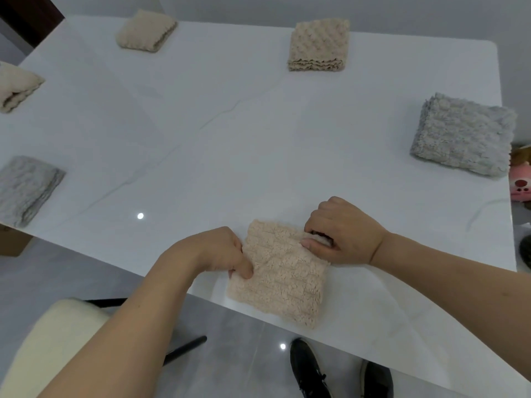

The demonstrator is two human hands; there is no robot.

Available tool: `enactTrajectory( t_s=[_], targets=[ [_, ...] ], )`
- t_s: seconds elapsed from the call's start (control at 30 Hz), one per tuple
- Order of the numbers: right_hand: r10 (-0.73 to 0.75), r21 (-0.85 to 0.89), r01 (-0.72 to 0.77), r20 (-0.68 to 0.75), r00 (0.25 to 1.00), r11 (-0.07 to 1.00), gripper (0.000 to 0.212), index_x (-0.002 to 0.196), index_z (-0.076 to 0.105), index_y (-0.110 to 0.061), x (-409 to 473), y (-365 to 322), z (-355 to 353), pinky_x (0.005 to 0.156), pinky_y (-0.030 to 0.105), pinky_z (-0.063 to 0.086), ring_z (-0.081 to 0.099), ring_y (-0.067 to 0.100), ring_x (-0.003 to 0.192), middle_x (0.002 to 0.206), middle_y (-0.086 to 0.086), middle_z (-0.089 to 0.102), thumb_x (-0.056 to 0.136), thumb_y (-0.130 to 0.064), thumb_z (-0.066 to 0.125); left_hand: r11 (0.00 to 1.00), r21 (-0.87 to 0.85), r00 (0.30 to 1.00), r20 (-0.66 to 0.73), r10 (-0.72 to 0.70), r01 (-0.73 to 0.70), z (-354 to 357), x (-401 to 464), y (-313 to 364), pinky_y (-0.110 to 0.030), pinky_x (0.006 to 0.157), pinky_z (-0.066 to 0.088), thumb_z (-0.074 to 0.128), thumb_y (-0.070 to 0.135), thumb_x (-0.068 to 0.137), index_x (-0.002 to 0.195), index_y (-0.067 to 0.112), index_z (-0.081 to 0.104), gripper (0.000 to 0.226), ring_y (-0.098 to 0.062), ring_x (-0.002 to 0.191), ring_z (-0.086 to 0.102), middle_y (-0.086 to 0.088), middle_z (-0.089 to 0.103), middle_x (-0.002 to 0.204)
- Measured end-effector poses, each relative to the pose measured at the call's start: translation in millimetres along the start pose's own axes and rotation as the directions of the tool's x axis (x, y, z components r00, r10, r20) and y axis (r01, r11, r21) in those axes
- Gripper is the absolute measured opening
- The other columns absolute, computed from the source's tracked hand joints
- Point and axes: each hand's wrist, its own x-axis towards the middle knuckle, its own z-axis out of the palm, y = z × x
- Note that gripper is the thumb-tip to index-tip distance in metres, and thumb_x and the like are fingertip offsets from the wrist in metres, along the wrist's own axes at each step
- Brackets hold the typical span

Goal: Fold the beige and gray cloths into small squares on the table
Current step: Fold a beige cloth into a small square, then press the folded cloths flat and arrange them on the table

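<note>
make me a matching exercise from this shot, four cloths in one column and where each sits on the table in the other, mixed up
Things:
1. beige cloth under both hands
2. gray folded cloth with thick pile
3. beige bumpy folded cloth
4. gray folded cloth, flatter

Places on the table:
A. far side, toward the right corner
B. left edge, nearer the person
C. near edge, partly overhanging it
D. right edge

Pairs: 1-C, 2-D, 3-A, 4-B
</note>
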Motion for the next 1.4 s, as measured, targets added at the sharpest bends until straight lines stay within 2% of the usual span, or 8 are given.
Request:
enactTrajectory(
  t_s=[0.17, 0.37, 0.43, 0.5, 0.67, 0.83, 1.13, 1.4],
  targets=[
    [-0.039, 0.005, 0.038, 0.014, 0.999, 0.999, 0.026, 0.074, 0.056, -0.017, -2.5, -1.3, 1.5, 0.065, 0.032, 0.039, 0.045, 0.020, 0.059, 0.063, -0.005, 0.050, 0.089, -0.037, 0.060, 0.994, 0.104, 0.997, 0.080, -0.023, 0.015, -2.8, 3.5, 7.6, -0.032, 0.098, 0.049, 0.078, 0.028, 0.063, 0.076, 0.009, 0.075, 0.023, -0.012, 0.096, 0.066, 0.002, 0.076, 0.090],
    [0.026, 0.055, -0.032, 0.100, 0.995, 0.998, 0.028, 0.082, 0.058, -0.018, -4.0, -4.9, -0.9, 0.068, 0.030, 0.039, 0.045, 0.015, 0.062, 0.068, -0.009, 0.052, 0.093, -0.042, 0.050, 0.989, 0.136, 0.982, 0.171, -0.074, 0.051, -5.3, 2.5, 17.5, -0.023, 0.086, 0.043, 0.071, 0.027, 0.074, 0.075, 0.017, 0.072, 0.010, -0.009, 0.091, 0.064, 0.001, 0.077, 0.088],
    [0.121, 0.125, -0.136, 0.123, 0.985, 0.983, 0.031, 0.088, 0.059, -0.019, -3.4, -8.2, -6.8, 0.070, 0.027, 0.039, 0.042, 0.009, 0.065, 0.073, -0.014, 0.049, 0.093, -0.045, 0.044, 0.993, 0.072, 0.991, 0.096, -0.098, 0.091, -11.1, -0.6, 22.5, -0.025, 0.074, 0.042, 0.063, 0.029, 0.078, 0.081, 0.012, 0.069, 0.018, -0.015, 0.075, 0.060, -0.005, 0.076, 0.083],
    [0.240, 0.174, -0.265, 0.151, 0.959, 0.949, 0.037, 0.100, 0.060, -0.019, -2.3, -5.2, -19.1, 0.074, 0.026, 0.043, 0.046, 0.007, 0.074, 0.083, -0.014, 0.052, 0.093, -0.048, 0.038, 0.996, 0.071, 0.986, -0.162, -0.040, 0.052, -18.5, -3.7, 31.4, -0.030, 0.066, 0.043, 0.054, 0.031, 0.083, 0.080, 0.012, 0.062, 0.021, -0.017, 0.068, 0.056, -0.004, 0.069, 0.079],
    [0.364, 0.100, -0.380, 0.149, 0.919, 0.920, 0.061, 0.132, 0.052, -0.014, 5.6, 21.0, -64.6, 0.101, 0.016, 0.026, 0.049, 0.016, 0.122, 0.132, 0.000, 0.056, 0.093, -0.051, 0.023, 0.957, 0.287, 0.710, -0.664, 0.235, -0.048, -22.6, -7.6, 71.1, -0.038, 0.087, 0.046, 0.034, 0.036, 0.100, 0.130, 0.009, 0.053, 0.045, -0.028, 0.108, 0.057, -0.008, 0.059, 0.124],
    [0.375, 0.058, -0.381, 0.091, 0.922, 0.923, 0.061, 0.135, 0.049, -0.011, 14.8, 55.6, -100.7, 0.112, 0.024, 0.020, 0.039, 0.021, 0.134, 0.143, 0.006, 0.047, 0.094, -0.047, 0.023, 0.901, 0.403, 0.466, -0.773, 0.429, -0.162, -15.0, 2.3, 122.7, -0.043, 0.092, 0.049, 0.030, 0.037, 0.093, 0.119, 0.000, 0.061, 0.055, -0.035, 0.105, 0.063, -0.015, 0.066, 0.116],
    [0.327, 0.107, -0.346, 0.165, 0.931, 0.932, 0.048, 0.145, 0.037, -0.015, -30.0, 144.2, -177.9, 0.117, 0.021, 0.003, 0.021, 0.015, 0.145, 0.156, 0.001, 0.028, 0.101, -0.035, 0.031, 0.946, 0.308, 0.418, -0.850, 0.320, -0.098, 10.2, 12.4, 207.0, -0.053, 0.110, 0.036, 0.030, 0.034, 0.097, 0.135, -0.003, 0.049, 0.056, -0.039, 0.131, 0.046, -0.020, 0.054, 0.137],
    [0.378, 0.303, -0.438, 0.240, 0.894, 0.846, 0.045, 0.146, 0.034, -0.030, -58.5, 217.9, -232.8, 0.118, 0.025, 0.016, 0.023, 0.000, 0.140, 0.154, -0.017, 0.028, 0.102, -0.034, 0.035, 0.970, -0.040, 0.328, -0.944, 0.042, -0.241, 57.7, 32.8, 280.7, -0.047, 0.120, 0.024, 0.023, 0.037, 0.098, 0.146, -0.001, 0.036, 0.062, -0.032, 0.145, 0.028, -0.017, 0.039, 0.152]
  ],
)
